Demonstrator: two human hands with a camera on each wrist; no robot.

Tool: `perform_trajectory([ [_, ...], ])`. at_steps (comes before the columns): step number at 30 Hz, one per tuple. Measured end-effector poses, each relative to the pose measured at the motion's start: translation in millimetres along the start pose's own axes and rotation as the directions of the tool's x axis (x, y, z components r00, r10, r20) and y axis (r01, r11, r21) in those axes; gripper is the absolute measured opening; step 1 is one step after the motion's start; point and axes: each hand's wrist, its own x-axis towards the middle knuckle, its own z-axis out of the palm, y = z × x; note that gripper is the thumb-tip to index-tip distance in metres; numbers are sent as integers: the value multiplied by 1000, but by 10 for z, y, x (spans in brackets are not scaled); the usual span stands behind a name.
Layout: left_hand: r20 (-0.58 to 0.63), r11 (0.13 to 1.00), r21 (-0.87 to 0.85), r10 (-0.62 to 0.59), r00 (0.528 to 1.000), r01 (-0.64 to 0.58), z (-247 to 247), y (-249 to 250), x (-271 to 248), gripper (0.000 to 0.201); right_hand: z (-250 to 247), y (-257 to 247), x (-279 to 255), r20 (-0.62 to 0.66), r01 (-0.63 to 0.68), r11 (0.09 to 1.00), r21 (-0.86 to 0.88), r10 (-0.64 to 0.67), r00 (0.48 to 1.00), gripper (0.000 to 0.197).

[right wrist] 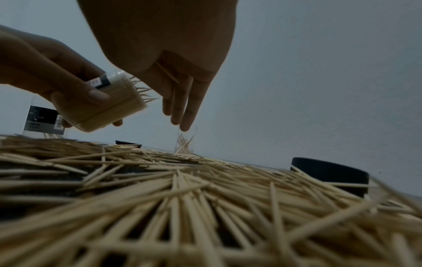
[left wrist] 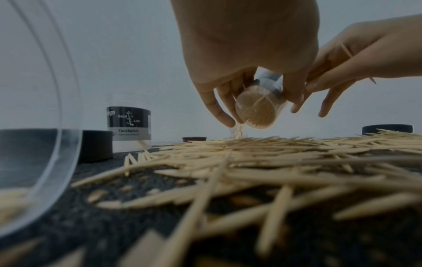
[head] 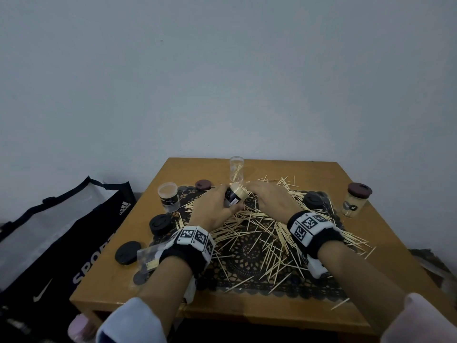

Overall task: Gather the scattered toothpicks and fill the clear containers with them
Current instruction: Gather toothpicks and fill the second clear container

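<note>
Clear container (head: 234,196) gripped, left hand (head: 214,209) | mouth hidden | right hand (head: 268,197) extended

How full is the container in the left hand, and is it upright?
Nearly full and tipped. The container in the left hand is packed with toothpicks, tips poking past its open mouth, which tilts toward the right hand.

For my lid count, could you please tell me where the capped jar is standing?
In the head view, the capped jar stands alone at the table's far right edge, beyond the scattered toothpicks.
</note>
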Motion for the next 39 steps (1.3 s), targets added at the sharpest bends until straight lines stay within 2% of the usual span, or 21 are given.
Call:
perform_trajectory([
  [3, 6, 1000, -22, 7, 1000, -7, 23, -27, 14, 47, 14, -5, 17, -19, 40, 999, 15, -40, 999, 64],
  [6, -5, 999, -22, 23, 1000, -23, 29, -33, 22, 50, -4, -13, 29, -73, -3, 1000, -15, 1, 997, 61],
  [11, -2, 998, -32, 54, 999, -54, 34, -25, 20, 56, 37, -18, 36, -4, -5, 1000, -29, 4, 1000, 68],
  [14, -15, 1000, -17, 23, 1000, -23, 15, -13, 11, 51, 71, 7, 54, -70, 24, 999, 30, -22, 997, 67],
  [19, -23, 1000, -14, 8, 1000, -8, 23, -23, 13, 50, 67, -5, 45, -193, 92, 994, 55, -80, 978, 45],
  [23, 31, 990, -112, 90, 995, -86, 34, -1, 6, 59, 36, 12, 39, -262, 23, 999, 40, -12, 965, 36],
  [26, 72, 979, -170, 128, 989, -114, 40, 19, -2, 62, 47, 10, 39, -245, 27, 999, -36, -35, 969, 30],
  [31, 47, 985, -149, 99, 994, -91, 47, -12, 10, 61, 85, 68, 75, -267, -6, 1000, -30, -2, 964, 27],
  [34, 34, 987, -136, 93, 995, -88, 45, -7, 13, 58, 104, 92, 75, -271, 40, 998, -42, -50, 961, 18],
  [36, 26, 990, -119, 77, 997, -73, 39, -6, 12, 58, 90, 86, 61, -274, 65, 998, -9, -65, 959, 21],
  [39, -16, 997, -67, 27, 999, -28, 32, -35, 12, 59, 51, 89, 54, -292, -26, 1000, -17, 20, 956, 27],
])
